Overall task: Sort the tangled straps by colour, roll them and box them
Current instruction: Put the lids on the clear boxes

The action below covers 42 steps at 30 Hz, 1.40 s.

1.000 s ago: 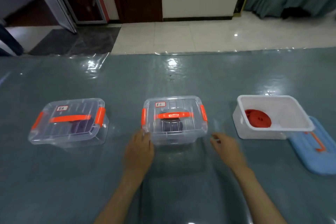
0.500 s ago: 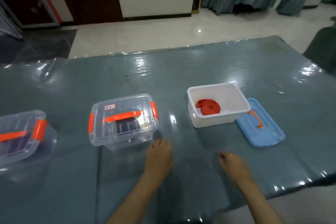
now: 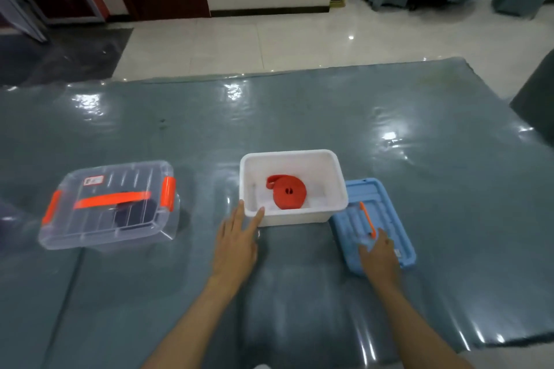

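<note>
1. The bench carries every box.
2. A lidded clear box at 9 o'clock holds a dark strap roll.
3. The open white box holds the red strap roll.
4. The blue lid lies at its 4 o'clock.
5. The left hand, fingers straight, touches the white box's near corner.
6. The right hand rests on the lid; its fingers' state cannot be told.

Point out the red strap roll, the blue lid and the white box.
red strap roll (image 3: 289, 196), head view, on the coil's flat face
blue lid (image 3: 386, 213), head view, on its ribbed top
white box (image 3: 295, 216), head view, on its near wall
</note>
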Motion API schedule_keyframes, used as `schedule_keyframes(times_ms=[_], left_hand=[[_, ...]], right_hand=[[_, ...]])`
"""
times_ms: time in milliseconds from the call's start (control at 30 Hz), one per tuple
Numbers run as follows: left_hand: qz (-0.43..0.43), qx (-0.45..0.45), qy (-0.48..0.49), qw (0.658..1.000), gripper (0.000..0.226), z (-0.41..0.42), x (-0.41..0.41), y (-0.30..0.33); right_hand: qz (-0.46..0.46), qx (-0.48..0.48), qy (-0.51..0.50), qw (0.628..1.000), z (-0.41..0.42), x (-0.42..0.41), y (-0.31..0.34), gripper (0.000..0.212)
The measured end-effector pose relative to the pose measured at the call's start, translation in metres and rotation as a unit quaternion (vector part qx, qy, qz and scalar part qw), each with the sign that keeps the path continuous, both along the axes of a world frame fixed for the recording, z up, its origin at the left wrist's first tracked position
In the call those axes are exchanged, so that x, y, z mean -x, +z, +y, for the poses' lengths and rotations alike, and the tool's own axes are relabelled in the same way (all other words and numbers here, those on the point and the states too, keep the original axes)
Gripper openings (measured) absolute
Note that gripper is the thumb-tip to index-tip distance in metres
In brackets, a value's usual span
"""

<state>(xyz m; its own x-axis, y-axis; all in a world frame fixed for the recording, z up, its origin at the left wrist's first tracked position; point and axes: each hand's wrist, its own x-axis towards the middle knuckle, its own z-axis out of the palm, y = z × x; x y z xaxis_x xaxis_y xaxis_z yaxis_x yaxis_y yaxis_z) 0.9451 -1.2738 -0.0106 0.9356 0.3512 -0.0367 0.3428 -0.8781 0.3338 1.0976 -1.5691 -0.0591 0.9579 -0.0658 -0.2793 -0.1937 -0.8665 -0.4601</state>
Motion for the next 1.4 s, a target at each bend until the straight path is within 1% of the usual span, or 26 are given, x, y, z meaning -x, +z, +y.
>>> schedule_keyframes(times_ms=[67, 167, 200, 267, 433, 567, 600, 667, 733, 800, 867, 967, 1033, 1100, 1167, 1233, 1267, 1300, 1333, 1367, 1400], left_hand=[[-0.007, 0.019, 0.007, 1.0, 0.1, -0.003, 0.002, -0.004], [-0.032, 0.033, 0.02, 0.999, 0.102, -0.002, 0.001, -0.01], [-0.034, 0.031, 0.027, 0.999, 0.103, -0.002, 0.0, -0.01], [-0.033, 0.023, 0.032, 0.999, 0.104, -0.001, -0.001, -0.01], [-0.038, 0.013, 0.03, 0.999, 0.105, -0.002, 0.0, -0.014], [-0.065, 0.025, 0.043, 0.997, 0.098, -0.007, 0.0, -0.018], [-0.079, 0.034, 0.046, 0.995, 0.093, -0.008, -0.001, -0.018], [-0.105, 0.048, 0.051, 0.992, 0.077, -0.008, -0.002, -0.018], [-0.122, 0.067, 0.062, 0.988, 0.059, -0.01, -0.005, -0.019], [-0.139, 0.13, 0.09, 0.977, 0.042, -0.012, -0.008, -0.02], [-0.18, 0.213, 0.157, 0.947, 0.029, -0.012, -0.015, -0.017], [-0.243, 0.305, 0.262, 0.883, 0.03, -0.005, -0.035, -0.006], [-0.25, 0.328, 0.315, 0.855, 0.027, 0.004, -0.048, -0.004], [-0.223, 0.331, 0.335, 0.853, 0.032, 0.011, -0.058, -0.002], [-0.191, 0.343, 0.323, 0.861, 0.044, 0.014, -0.065, -0.003], [-0.188, 0.338, 0.309, 0.869, 0.041, 0.014, -0.07, -0.006], [-0.19, 0.328, 0.307, 0.873, 0.035, 0.014, -0.071, -0.009], [-0.19, 0.322, 0.312, 0.873, 0.029, 0.015, -0.071, -0.011], [-0.192, 0.322, 0.32, 0.87, 0.021, 0.015, -0.07, -0.014], [-0.194, 0.325, 0.324, 0.867, 0.01, 0.014, -0.067, -0.015], [-0.199, 0.332, 0.322, 0.864, 0.004, 0.012, -0.064, -0.018]], right_hand=[[0.015, 0.028, 0.009, 0.999, -0.01, -0.018, -0.007, 0.055], [0.015, 0.012, -0.032, 0.999, -0.011, -0.04, -0.014, 0.03], [0.013, 0.012, -0.04, 0.999, -0.011, -0.047, -0.016, 0.027], [0.001, -0.006, -0.059, 0.998, -0.014, -0.059, -0.02, 0.026], [-0.053, -0.089, -0.15, 0.983, -0.041, -0.084, -0.015, 0.022], [-0.135, -0.151, -0.158, 0.966, -0.046, -0.115, 0.015, 0.021], [-0.152, -0.163, -0.149, 0.963, -0.04, -0.123, 0.025, 0.019], [-0.171, -0.199, -0.108, 0.959, -0.019, -0.132, 0.043, 0.014], [-0.179, -0.214, -0.041, 0.959, 0.01, -0.135, 0.055, 0.014], [-0.172, -0.209, 0.045, 0.962, 0.043, -0.13, 0.061, 0.013], [-0.162, -0.203, 0.13, 0.957, 0.077, -0.118, 0.063, 0.011], [-0.186, -0.173, 0.255, 0.933, 0.119, -0.096, 0.062, 0.013], [-0.204, -0.132, 0.303, 0.922, 0.135, -0.087, 0.061, 0.016], [-0.211, -0.107, 0.315, 0.919, 0.143, -0.085, 0.059, 0.017], [-0.189, -0.119, 0.349, 0.91, 0.143, -0.09, 0.057, 0.019], [-0.201, -0.12, 0.416, 0.879, 0.137, -0.096, 0.056, 0.027], [-0.235, -0.103, 0.431, 0.865, 0.131, -0.097, 0.053, 0.031], [-0.271, -0.078, 0.421, 0.862, 0.126, -0.098, 0.051, 0.035], [-0.292, -0.054, 0.383, 0.875, 0.122, -0.097, 0.048, 0.038], [-0.291, -0.037, 0.327, 0.899, 0.119, -0.096, 0.047, 0.043], [-0.27, -0.034, 0.271, 0.923, 0.116, -0.096, 0.044, 0.048]])
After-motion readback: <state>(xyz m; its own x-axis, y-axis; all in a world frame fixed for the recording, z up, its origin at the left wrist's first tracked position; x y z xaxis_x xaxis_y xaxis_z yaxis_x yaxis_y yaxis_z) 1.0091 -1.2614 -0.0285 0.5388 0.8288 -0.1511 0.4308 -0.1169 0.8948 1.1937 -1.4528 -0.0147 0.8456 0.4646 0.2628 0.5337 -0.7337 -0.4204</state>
